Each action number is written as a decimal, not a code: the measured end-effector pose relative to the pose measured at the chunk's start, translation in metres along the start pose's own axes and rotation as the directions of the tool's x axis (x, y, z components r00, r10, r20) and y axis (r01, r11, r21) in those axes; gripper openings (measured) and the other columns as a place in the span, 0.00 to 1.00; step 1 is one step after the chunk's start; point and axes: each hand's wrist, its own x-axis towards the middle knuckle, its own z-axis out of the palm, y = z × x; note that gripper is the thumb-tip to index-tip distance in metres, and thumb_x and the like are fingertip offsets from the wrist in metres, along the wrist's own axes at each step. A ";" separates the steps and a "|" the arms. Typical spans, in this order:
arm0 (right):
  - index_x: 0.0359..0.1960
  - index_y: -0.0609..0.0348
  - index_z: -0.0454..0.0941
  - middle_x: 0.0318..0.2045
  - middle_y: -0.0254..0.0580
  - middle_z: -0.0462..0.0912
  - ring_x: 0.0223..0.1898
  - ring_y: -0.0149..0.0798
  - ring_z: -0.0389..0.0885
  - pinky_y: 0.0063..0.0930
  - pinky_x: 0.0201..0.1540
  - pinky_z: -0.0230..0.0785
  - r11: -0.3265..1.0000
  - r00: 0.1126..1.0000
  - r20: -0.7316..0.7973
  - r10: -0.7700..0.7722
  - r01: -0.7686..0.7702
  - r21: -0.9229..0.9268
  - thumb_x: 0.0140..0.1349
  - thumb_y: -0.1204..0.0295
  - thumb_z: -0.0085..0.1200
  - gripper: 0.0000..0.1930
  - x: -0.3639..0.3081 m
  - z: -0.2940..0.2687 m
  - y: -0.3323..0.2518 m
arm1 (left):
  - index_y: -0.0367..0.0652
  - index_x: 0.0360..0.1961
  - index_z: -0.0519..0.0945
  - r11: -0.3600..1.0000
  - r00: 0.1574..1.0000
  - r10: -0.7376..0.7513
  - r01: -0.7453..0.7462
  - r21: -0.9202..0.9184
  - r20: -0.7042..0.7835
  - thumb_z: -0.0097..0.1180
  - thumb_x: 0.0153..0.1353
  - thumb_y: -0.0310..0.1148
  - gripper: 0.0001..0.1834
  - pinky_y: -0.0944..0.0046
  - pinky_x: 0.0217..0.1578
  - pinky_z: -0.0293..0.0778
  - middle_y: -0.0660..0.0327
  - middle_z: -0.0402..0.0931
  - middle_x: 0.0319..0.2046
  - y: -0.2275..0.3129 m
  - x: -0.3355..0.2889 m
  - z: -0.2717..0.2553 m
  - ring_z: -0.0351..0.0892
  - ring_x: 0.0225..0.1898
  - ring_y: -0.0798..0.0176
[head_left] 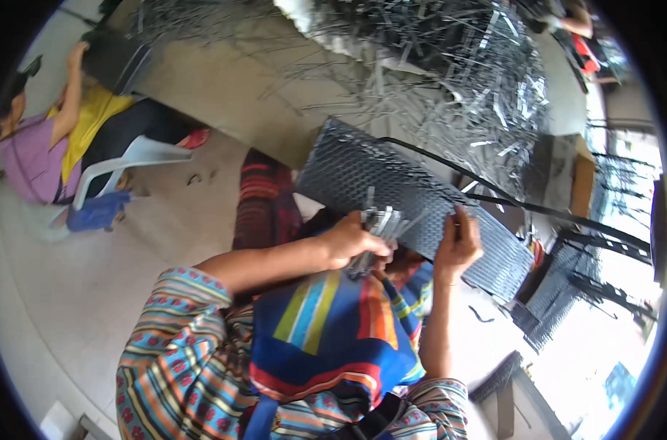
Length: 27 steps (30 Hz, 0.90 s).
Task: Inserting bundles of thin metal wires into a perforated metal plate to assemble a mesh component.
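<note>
A bundle of thin, shiny grey strips [385,222] is gripped in my left hand [355,242], its ends sticking out past the thumb and below the fingers. Across my lap slants a long dark grey panel [370,172] with a raised, woven-looking pattern. My right hand [458,246] is raised over the panel's right part, fingertips pinched together close to its far edge. Whatever lies between those fingertips is too small to make out. A dark bar [451,167] runs just beyond the panel, toward the right.
Loose strips [487,81] form a big tangled heap ahead. To the left a person [47,147] in purple and yellow sits on a pale plastic chair [132,158]. Similar dark panels [561,293] and a cardboard box [581,176] stand at the right. Another person's arm [577,22] shows at the far right.
</note>
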 end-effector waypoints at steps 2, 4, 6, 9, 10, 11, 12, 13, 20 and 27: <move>0.41 0.63 0.82 0.26 0.34 0.81 0.22 0.25 0.74 0.21 0.24 0.66 0.853 0.930 0.235 0.282 -0.355 0.383 0.59 0.79 0.56 0.09 -0.009 -0.003 -0.020 | 0.32 0.33 0.79 0.999 0.999 -0.046 0.045 -0.010 -0.009 0.60 0.49 0.18 0.08 0.59 0.26 0.80 0.52 0.80 0.25 0.010 -0.011 0.001 0.81 0.24 0.59; 0.41 0.65 0.82 0.26 0.31 0.80 0.22 0.21 0.71 0.16 0.25 0.63 0.491 0.710 0.568 0.416 -0.701 0.517 0.61 0.77 0.55 0.09 -0.010 -0.004 -0.044 | 0.35 0.34 0.78 0.998 0.998 -0.056 0.056 0.003 -0.021 0.59 0.47 0.18 0.10 0.60 0.28 0.78 0.55 0.78 0.26 0.013 -0.016 0.001 0.80 0.26 0.59; 0.41 0.66 0.81 0.25 0.32 0.80 0.21 0.21 0.70 0.16 0.24 0.62 0.437 0.686 0.601 0.410 -0.726 0.531 0.61 0.77 0.54 0.09 -0.011 -0.003 -0.065 | 0.36 0.35 0.78 0.999 0.999 -0.051 0.051 -0.018 0.009 0.59 0.47 0.18 0.11 0.61 0.28 0.78 0.56 0.79 0.26 0.012 -0.017 0.000 0.80 0.26 0.60; 0.38 0.67 0.81 0.23 0.32 0.79 0.20 0.21 0.68 0.16 0.23 0.60 0.363 0.698 0.573 0.430 -0.714 0.599 0.59 0.79 0.55 0.07 -0.016 0.008 -0.065 | 0.37 0.38 0.78 0.996 0.998 -0.060 0.062 0.062 -0.035 0.59 0.48 0.17 0.14 0.64 0.27 0.78 0.57 0.80 0.28 0.017 -0.021 0.001 0.81 0.28 0.62; 0.37 0.67 0.80 0.23 0.32 0.79 0.19 0.21 0.67 0.16 0.23 0.60 0.367 0.685 0.581 0.440 -0.727 0.580 0.59 0.80 0.55 0.06 -0.014 0.012 -0.066 | 0.37 0.38 0.78 0.996 0.998 -0.053 0.055 0.067 -0.037 0.59 0.48 0.17 0.14 0.64 0.27 0.78 0.57 0.80 0.28 0.017 -0.022 -0.003 0.81 0.28 0.62; 0.35 0.67 0.80 0.21 0.31 0.77 0.18 0.21 0.67 0.17 0.22 0.59 0.299 0.652 0.601 0.462 -0.753 0.587 0.58 0.81 0.55 0.04 -0.012 0.016 -0.070 | 0.37 0.38 0.78 0.997 0.996 -0.049 0.054 0.060 -0.073 0.58 0.48 0.17 0.14 0.64 0.27 0.78 0.57 0.81 0.29 0.016 -0.024 -0.007 0.82 0.28 0.61; 0.35 0.67 0.80 0.21 0.31 0.77 0.18 0.21 0.67 0.17 0.22 0.59 0.300 0.655 0.601 0.458 -0.750 0.589 0.58 0.81 0.55 0.04 -0.012 0.020 -0.071 | 0.37 0.39 0.79 0.997 0.993 -0.048 0.054 0.052 -0.104 0.58 0.48 0.16 0.14 0.65 0.27 0.78 0.56 0.81 0.29 0.014 -0.026 -0.011 0.82 0.29 0.61; 0.36 0.67 0.79 0.21 0.32 0.77 0.18 0.22 0.67 0.17 0.22 0.59 0.263 0.646 0.604 0.467 -0.753 0.603 0.58 0.81 0.55 0.05 -0.013 0.024 -0.070 | 0.36 0.40 0.79 0.999 0.990 -0.013 0.019 0.040 -0.143 0.56 0.49 0.15 0.15 0.64 0.28 0.79 0.55 0.81 0.30 0.013 -0.027 -0.012 0.83 0.29 0.60; 0.44 0.64 0.76 0.24 0.36 0.80 0.17 0.21 0.70 0.14 0.19 0.59 0.484 0.848 0.301 0.436 -0.503 0.716 0.56 0.86 0.55 0.13 0.010 0.047 -0.104 | 0.35 0.40 0.78 0.995 0.946 0.045 -0.072 -0.072 -0.321 0.55 0.48 0.13 0.16 0.62 0.28 0.79 0.57 0.80 0.30 0.013 -0.056 -0.035 0.82 0.27 0.60; 0.37 0.62 0.74 0.26 0.36 0.82 0.17 0.19 0.70 0.14 0.20 0.62 0.816 0.990 0.116 0.085 -0.136 0.562 0.61 0.84 0.53 0.05 0.029 0.092 -0.118 | 0.36 0.45 0.78 0.988 0.974 0.070 -0.038 0.148 -0.216 0.60 0.49 0.15 0.19 0.63 0.39 0.78 0.60 0.80 0.35 0.003 -0.080 -0.041 0.81 0.36 0.63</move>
